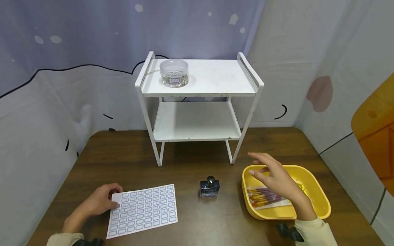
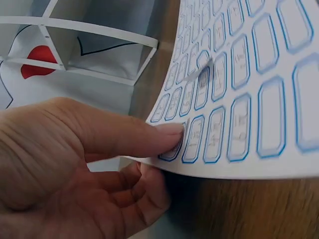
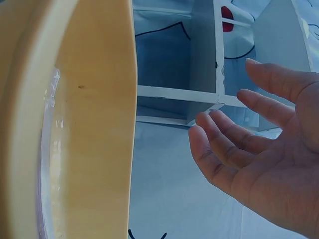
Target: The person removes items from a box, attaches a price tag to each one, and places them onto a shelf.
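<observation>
My left hand [image 1: 100,200] pinches the near-left corner of a white sheet of blue-bordered label stickers [image 1: 144,208]. In the left wrist view the thumb lies on top of the sticker sheet [image 2: 239,99], with the other fingers beneath it. Handwriting shows on several labels. Over the yellow basket [image 1: 320,201] hovers my right hand [image 1: 277,177], its fingers loosely spread and nothing in them. Inside that basket lies a clear packet of purple-and-yellow brushes [image 1: 266,198]. The right wrist view shows the empty hand [image 3: 269,144] beside the basket's wall [image 3: 99,119].
Between the hands stands a dark ink bottle [image 1: 210,188] with a round stopper. A white two-tier shelf [image 1: 200,123] is at the back of the wooden table [image 1: 191,222]. On its top tier is a clear lidded jar [image 1: 174,73] bearing a label.
</observation>
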A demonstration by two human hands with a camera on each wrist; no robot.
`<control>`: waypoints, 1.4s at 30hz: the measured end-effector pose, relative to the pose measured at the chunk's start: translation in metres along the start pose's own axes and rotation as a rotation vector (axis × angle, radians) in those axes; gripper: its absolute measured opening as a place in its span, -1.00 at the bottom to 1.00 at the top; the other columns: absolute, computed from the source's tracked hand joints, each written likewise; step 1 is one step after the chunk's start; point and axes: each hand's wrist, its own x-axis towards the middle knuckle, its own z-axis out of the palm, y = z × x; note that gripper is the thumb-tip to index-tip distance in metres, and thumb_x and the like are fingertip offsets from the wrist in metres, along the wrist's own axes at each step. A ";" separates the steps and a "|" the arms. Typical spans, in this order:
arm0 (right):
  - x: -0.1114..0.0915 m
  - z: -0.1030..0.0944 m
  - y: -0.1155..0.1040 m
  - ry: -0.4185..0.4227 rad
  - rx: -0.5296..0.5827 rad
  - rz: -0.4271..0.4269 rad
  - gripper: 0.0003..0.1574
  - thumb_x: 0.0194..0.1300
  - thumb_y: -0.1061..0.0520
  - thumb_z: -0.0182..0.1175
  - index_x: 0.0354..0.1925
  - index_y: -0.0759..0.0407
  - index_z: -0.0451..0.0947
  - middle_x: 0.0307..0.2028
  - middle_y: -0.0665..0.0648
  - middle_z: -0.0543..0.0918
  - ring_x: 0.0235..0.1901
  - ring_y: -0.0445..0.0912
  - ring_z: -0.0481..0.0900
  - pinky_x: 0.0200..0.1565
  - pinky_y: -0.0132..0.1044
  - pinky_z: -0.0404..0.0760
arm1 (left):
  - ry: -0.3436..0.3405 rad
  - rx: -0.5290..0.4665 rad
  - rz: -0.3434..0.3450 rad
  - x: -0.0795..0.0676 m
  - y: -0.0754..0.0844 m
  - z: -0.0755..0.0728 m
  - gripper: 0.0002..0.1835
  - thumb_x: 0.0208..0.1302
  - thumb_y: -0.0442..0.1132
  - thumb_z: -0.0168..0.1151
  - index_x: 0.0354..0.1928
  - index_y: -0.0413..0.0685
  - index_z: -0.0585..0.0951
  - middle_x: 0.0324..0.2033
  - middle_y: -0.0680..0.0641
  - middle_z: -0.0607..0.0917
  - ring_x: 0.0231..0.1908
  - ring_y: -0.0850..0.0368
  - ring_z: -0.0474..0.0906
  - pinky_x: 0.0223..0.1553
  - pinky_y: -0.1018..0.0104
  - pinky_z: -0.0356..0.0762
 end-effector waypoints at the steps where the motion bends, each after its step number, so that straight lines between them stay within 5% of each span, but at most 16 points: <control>1: 0.000 0.000 0.000 -0.001 -0.001 0.002 -0.39 0.38 0.15 0.26 0.35 0.19 0.41 0.22 0.23 0.54 0.10 0.11 0.56 -0.02 -0.14 0.67 | 0.001 -0.009 -0.008 0.000 0.000 0.000 -0.70 -0.06 -0.50 0.45 -0.24 -0.23 0.60 -0.44 0.00 0.53 -0.42 0.14 0.35 -0.44 0.38 0.29; 8: 0.000 -0.001 -0.005 -0.006 -0.006 -0.019 -0.39 0.37 0.17 0.27 0.34 0.18 0.42 0.22 0.21 0.55 0.08 0.00 0.55 -0.03 -0.17 0.67 | 0.034 -0.080 -0.006 -0.003 0.001 -0.001 -0.85 0.15 -0.52 0.28 -0.27 -0.23 0.54 -0.46 -0.01 0.54 -0.46 0.19 0.38 -0.46 0.38 0.31; 16: 0.000 -0.002 -0.015 -0.049 0.025 -0.034 -0.38 0.35 0.18 0.27 0.35 0.17 0.41 0.24 0.21 0.54 0.11 0.00 0.57 -0.01 -0.21 0.67 | -0.091 -0.379 0.066 -0.005 -0.016 0.003 -0.88 0.30 -0.57 0.09 -0.14 -0.43 0.43 -0.42 -0.13 0.63 -0.49 0.28 0.52 -0.47 0.36 0.51; 22: 0.000 -0.003 -0.022 -0.053 0.050 -0.043 -0.38 0.34 0.21 0.28 0.34 0.19 0.42 0.21 0.20 0.56 0.07 -0.12 0.59 -0.02 -0.25 0.68 | -0.133 -0.519 0.014 -0.008 -0.019 0.003 -0.83 0.37 -0.53 0.08 -0.07 -0.48 0.38 -0.38 -0.13 0.66 -0.46 0.23 0.58 -0.47 0.30 0.60; 28: 0.001 -0.001 -0.030 -0.018 0.150 -0.107 -0.41 0.32 0.31 0.26 0.30 0.23 0.44 0.13 0.21 0.62 0.01 -0.29 0.60 -0.04 -0.37 0.66 | -0.133 -0.614 0.000 -0.010 0.005 -0.002 -0.76 0.41 -0.47 0.07 0.00 -0.49 0.32 -0.31 -0.20 0.71 -0.43 0.13 0.66 -0.48 0.17 0.68; 35: 0.004 0.009 -0.057 -0.040 0.226 -0.169 -0.45 0.30 0.33 0.27 0.25 0.20 0.49 0.08 0.14 0.66 -0.05 -0.10 0.66 -0.07 -0.37 0.65 | -0.161 -0.687 0.049 -0.015 0.042 -0.007 -0.72 0.46 -0.47 -0.01 0.08 -0.50 0.24 -0.27 -0.24 0.72 -0.40 0.06 0.72 -0.46 0.11 0.71; 42: 0.005 0.021 -0.083 -0.068 0.298 -0.216 -0.51 0.31 0.33 0.27 0.21 0.20 0.53 -0.01 0.10 0.70 -0.13 -0.17 0.67 -0.12 -0.34 0.68 | -0.182 -0.709 0.085 -0.024 0.063 -0.015 -0.75 0.48 -0.44 -0.04 0.07 -0.45 0.24 -0.30 -0.22 0.72 -0.40 0.03 0.73 -0.47 0.10 0.71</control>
